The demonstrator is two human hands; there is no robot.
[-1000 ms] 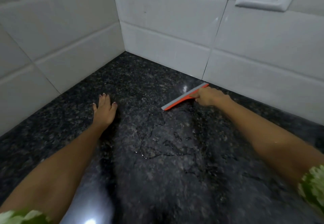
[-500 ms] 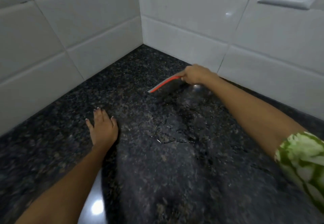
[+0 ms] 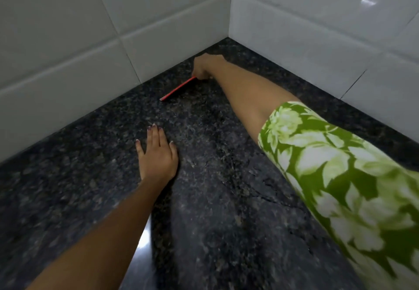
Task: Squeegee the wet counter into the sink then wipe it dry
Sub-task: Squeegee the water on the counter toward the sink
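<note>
Still in the squeegee stage, and early by the look of it. Right hand [image 3: 205, 67] is reached out to the far corner of the tabletop [image 3: 68, 187], close to where the two tiled walls [image 3: 68, 40] meet. Its grip is curled round the handle end of the squeegee [image 3: 178, 89], w/ the red blade running out to the left and near side and its lower edge seemingly on the stone; actual contact is hard to confirm, the blade is small and a bit blurred here. Left hand [image 3: 157, 153] lies flat on the tabletop nearer the camera, fingers straight and together, palm down, holding nothing; probably just bracing the reach.

Done so far: can't credit much. Water is plainly still on the surface: ragged-edged wet patches and film lines show in the middle and to the right, near the green floral sleeve [image 3: 340, 176].

Left to do: pull the blade from that far corner toward the near side, repeat strokes across the wet patches, run the water into the sink. The sink is not in view, so direction and distance to it can't be judged. After that the whole dry-wipe step remains; no cloth is visible anywhere.
</note>
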